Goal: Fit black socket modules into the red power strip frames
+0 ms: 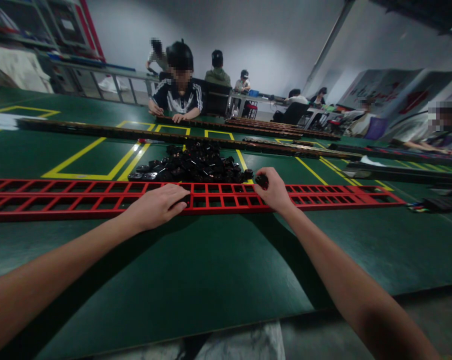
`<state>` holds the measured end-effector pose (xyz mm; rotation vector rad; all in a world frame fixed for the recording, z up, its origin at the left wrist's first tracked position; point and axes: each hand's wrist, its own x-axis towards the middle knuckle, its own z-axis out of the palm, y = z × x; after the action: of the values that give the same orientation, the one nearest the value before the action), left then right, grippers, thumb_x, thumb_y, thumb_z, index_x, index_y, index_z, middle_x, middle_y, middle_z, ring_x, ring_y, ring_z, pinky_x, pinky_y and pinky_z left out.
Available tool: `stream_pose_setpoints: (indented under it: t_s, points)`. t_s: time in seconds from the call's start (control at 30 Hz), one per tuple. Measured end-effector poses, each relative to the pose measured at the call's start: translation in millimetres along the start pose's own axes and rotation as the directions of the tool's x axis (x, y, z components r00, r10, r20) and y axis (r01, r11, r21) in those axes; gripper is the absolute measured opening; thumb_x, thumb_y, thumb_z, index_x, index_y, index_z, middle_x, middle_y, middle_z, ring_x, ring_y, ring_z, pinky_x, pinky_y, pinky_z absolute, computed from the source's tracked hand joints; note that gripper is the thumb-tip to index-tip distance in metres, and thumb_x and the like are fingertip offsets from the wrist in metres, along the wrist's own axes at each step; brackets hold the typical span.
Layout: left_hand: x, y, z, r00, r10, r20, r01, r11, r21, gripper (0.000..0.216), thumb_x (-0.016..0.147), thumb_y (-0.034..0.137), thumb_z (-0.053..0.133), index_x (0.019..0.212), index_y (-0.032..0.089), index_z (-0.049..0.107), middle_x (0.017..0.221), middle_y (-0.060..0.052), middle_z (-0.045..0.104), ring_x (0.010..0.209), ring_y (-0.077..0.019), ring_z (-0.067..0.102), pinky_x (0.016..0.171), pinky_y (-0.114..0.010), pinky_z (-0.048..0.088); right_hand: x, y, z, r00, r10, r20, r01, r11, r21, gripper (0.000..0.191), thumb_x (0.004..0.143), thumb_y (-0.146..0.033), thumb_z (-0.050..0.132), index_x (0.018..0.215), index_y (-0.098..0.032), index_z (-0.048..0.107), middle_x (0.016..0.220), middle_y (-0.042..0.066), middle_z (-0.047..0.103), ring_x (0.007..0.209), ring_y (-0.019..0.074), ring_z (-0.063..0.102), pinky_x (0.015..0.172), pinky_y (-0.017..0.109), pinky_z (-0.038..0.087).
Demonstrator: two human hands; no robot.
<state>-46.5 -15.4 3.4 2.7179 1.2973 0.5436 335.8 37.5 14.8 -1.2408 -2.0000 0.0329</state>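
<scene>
A long red plastic rack (79, 192) with rows of small slots lies across the green table (196, 270) in front of me. My left hand (159, 205) rests on the rack near its middle, fingers curled over a small black part pressed at a slot. My right hand (274, 189) is closed round small black parts at the rack's far edge. Just behind the rack sits a pile of black parts (196, 165).
Long dark racks (98, 130) lie across the table further back, between yellow floor-style markings. A person in a dark jacket (179, 92) works opposite me; other people sit at the back and right. The table's near edge (248, 325) is close to me.
</scene>
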Motion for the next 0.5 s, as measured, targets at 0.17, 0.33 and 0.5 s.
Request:
stream_pose_setpoints:
  t_s: [0.17, 0.33, 0.5]
  points:
    - [0.2, -0.3, 0.3, 1.000, 0.010, 0.004, -0.010, 1.000, -0.005, 0.047, 0.104, 0.042, 0.042, 0.134, 0.018, 0.067, 0.137, -0.014, 0.070, 0.131, -0.0306, 0.061, 0.115, -0.053, 0.048, -0.4, -16.1, -8.6, 0.989, -0.100, 0.110, 0.093, 0.993, 0.070, 0.026, 0.081, -0.021, 0.064, 0.107, -0.024, 0.067, 0.110, 0.010, 0.063, 0.104, 0.0274, 0.063, 0.096, 0.047, 0.053]
    - [0.6, 1.5, -1.2, 1.000, 0.000, 0.015, 0.000, 1.000, 0.009, 0.049, 0.103, 0.044, 0.041, 0.136, 0.018, 0.066, 0.138, -0.014, 0.069, 0.132, -0.0305, 0.060, 0.115, -0.051, 0.048, -5.3, -31.3, -10.6, 0.930, -0.060, 0.363, -0.014, 0.980, 0.199, 0.039, 0.084, -0.034, 0.069, 0.121, -0.022, 0.062, 0.107, 0.007, 0.070, 0.087, 0.0222, 0.066, 0.078, 0.038, 0.055]
    - [1.2, 2.6, -2.0, 1.000, 0.012, 0.011, -0.012, 1.000, -0.005, 0.047, 0.103, 0.043, 0.041, 0.134, 0.019, 0.067, 0.135, -0.013, 0.071, 0.129, -0.0301, 0.062, 0.113, -0.052, 0.050, -7.5, -35.2, -12.2, 0.910, -0.047, 0.412, -0.045, 0.977, 0.210, 0.036, 0.084, -0.032, 0.071, 0.117, -0.022, 0.061, 0.108, 0.007, 0.072, 0.089, 0.0217, 0.067, 0.076, 0.035, 0.055]
